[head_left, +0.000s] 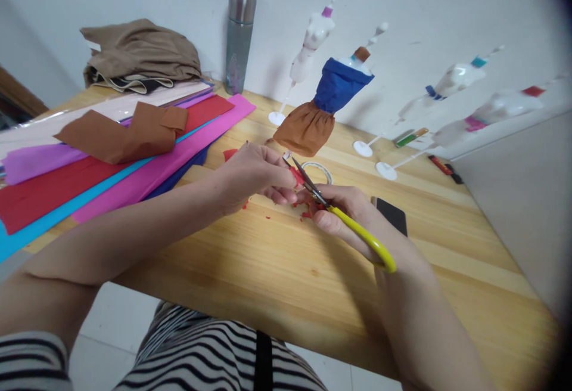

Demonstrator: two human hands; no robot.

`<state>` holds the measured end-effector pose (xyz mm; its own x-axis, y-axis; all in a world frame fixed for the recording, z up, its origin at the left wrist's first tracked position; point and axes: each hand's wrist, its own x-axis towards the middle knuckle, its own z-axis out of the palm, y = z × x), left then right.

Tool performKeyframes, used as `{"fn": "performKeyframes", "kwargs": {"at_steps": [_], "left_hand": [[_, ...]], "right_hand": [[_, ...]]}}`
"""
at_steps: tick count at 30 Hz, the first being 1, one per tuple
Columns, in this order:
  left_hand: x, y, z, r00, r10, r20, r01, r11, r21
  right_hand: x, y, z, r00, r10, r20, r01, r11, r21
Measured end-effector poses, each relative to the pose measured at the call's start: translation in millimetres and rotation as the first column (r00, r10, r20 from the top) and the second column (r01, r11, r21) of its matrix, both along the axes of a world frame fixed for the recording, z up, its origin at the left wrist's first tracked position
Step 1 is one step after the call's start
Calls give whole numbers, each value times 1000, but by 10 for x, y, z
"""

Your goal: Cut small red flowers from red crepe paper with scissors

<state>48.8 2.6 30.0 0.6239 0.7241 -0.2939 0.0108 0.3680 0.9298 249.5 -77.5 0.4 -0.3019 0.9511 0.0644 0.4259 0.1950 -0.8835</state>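
My right hand [344, 209] is closed round a pair of scissors with yellow handles [364, 239], their dark blades parted and pointing up to the left. Between the fingertips of my left hand [257, 176] is a small piece of red paper [297, 176], pinched close to the blades. Whether the blades touch the paper I cannot tell. Red scraps lie on the wooden table [250, 266] below my hands. Just beyond them stands a small white mannequin in a blue top [342, 86] and a gathered brown skirt [306, 129].
Coloured sheets [201, 126] and a folded brown piece [129, 135] lie at left, below a brown cloth heap [147, 51]. A thermos [240, 39] stands by the wall. More mannequins [460, 78] stand at the back. A tape roll [328, 170] and a phone [392, 215] lie near my hands.
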Motion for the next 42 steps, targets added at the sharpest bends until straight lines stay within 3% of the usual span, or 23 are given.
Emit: {"fn": "performKeyframes", "kwargs": {"at_steps": [5,14,20,29,42], "left_hand": [[-6,29,-59,999,-37,13,37,999,10],[-53,160,-298,975,-169,144,157,983,92],[-48,140,-257,977,-153,150,141,986,83],[-48,122,-223,979,-136,150,125,989,80],[-35,141,-215,982,-138,131,131,990,59]], "right_hand": [[-10,4,14,1000,10,-29,-11,1000,-19],[-3,28,67,999,54,-1,-54,997,-51],[0,39,121,994,107,11,-107,994,19],[-27,39,152,994,95,47,-95,995,-14],[24,18,17,1000,19,1,-19,997,-71]]}}
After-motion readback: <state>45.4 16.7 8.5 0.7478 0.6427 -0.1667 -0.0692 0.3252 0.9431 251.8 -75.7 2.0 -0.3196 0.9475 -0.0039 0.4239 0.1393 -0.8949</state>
